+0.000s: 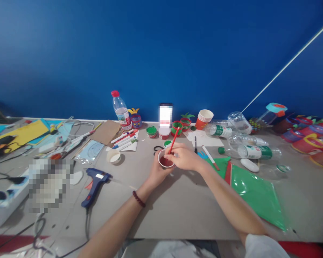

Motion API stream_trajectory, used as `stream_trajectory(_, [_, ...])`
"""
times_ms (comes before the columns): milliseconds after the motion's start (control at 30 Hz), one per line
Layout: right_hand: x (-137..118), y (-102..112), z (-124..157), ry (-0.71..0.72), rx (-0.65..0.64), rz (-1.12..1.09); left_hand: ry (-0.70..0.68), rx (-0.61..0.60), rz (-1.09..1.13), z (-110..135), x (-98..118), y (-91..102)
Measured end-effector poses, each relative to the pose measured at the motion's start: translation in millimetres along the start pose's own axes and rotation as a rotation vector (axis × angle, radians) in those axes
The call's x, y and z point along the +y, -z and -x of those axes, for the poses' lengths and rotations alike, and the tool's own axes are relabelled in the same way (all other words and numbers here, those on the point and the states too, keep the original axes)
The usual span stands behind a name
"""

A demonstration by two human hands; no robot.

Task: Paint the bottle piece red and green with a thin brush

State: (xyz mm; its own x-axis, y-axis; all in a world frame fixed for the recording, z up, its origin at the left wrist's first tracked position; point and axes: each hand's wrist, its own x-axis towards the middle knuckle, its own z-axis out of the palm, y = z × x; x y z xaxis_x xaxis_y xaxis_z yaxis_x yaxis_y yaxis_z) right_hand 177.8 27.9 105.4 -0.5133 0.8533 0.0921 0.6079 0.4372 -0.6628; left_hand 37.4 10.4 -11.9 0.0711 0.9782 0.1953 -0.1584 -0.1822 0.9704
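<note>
My left hand (156,172) is wrapped round a small paper cup (164,165) with a white rim and a reddish-brown inside. Pinched in the fingers of my right hand (187,157) is a slim red paintbrush (174,139), slanting up out of the cup; its lower end is hidden in there. Just beyond the hands lie a green-smeared lid (167,143) and black scissors (158,148), partly covered. A green-lidded jar (151,132) and a red jar (164,134) stand behind them.
A blue glue gun (96,186) with its cord lies left, near a power strip (9,206). Plastic bottles (258,151) and a green packet (255,190) occupy the right. A phone (165,115) leans on the blue wall; stacked cups (204,119) stand nearby.
</note>
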Motion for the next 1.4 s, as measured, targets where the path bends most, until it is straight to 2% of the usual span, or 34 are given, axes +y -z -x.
stream_trajectory(100, [1,0,0,-0.021,0.004,-0.014,0.005,0.007,-0.003,0,-1,-0.1])
stream_trajectory(267, [9,-1,-3,-0.012,0.055,0.168,0.002,0.023,-0.056,1,0,-0.1])
stream_trajectory(467, [12,2,-3,0.013,0.107,0.204,-0.03,0.03,-0.095,0,3,-1.3])
stream_trajectory(700, [-1,3,0,-0.035,-0.009,0.062,-0.023,-0.002,-0.055,0,-1,0.6])
stream_trajectory(833, [-3,3,2,-0.029,-0.017,-0.032,-0.021,-0.018,-0.03,-1,-4,1.1])
stream_trajectory(1100, [4,0,-3,-0.027,0.055,0.208,-0.022,0.023,-0.087,1,-2,0.0])
stream_trajectory(1267, [5,1,-3,0.0,0.113,0.208,-0.041,0.013,-0.096,1,0,-0.8])
stream_trajectory(1400, [5,-2,-3,0.002,0.089,0.221,-0.015,0.015,-0.084,1,0,-0.3])
